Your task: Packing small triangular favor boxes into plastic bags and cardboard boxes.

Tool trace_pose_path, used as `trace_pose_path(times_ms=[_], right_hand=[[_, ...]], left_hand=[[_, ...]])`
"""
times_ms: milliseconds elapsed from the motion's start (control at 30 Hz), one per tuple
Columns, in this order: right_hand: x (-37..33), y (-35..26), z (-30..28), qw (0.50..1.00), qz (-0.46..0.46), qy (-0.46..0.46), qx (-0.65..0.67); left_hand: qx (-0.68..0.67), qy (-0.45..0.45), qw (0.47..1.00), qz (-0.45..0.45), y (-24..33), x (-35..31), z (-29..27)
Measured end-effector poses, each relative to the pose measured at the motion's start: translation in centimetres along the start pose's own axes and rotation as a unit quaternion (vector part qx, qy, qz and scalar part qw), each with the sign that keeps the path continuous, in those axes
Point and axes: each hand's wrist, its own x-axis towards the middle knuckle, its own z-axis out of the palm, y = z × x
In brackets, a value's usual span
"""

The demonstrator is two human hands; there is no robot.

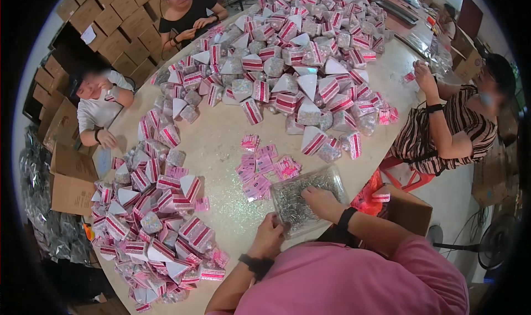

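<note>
Just under the right grip (322, 202), its hold unclear, silvery pieces (292, 203), clear tray (307, 230) around them.

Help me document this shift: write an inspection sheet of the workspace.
Surface: pale table, glinting specks scattered on it.
Job's things: clear tray of small metallic-looking pieces.
Clutter: pink cards beyond the tray; heaped packs left and far side; red plastic right.
Hands: left hand at the tray's near-left corner; right hand with fingers among the pieces.
Cables: thin dark cable near the fan.
Surroundings: stacked cartons; seated co-workers.
</note>
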Motion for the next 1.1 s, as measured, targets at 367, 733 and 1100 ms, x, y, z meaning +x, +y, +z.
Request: trace_pose_path(times_ms=[367,733,1100], right_hand=[[0.1,0.0,-2.3,0.986,0.054,0.011,0.160],[-0.8,0.0,-4.9,0.995,0.063,-0.018,0.080],[-2.3,-0.8,-5.6,0.963,0.120,-0.035,0.237]], left_hand=[[-0.106,-0.035,0.993,-0.034,-1.0,0.2,-0.4],[0.090,0.073,0.993,0.005,-0.4,2.6,-4.9],[0.454,0.107,0.861,0.203,3.6,8.8,-5.5]])
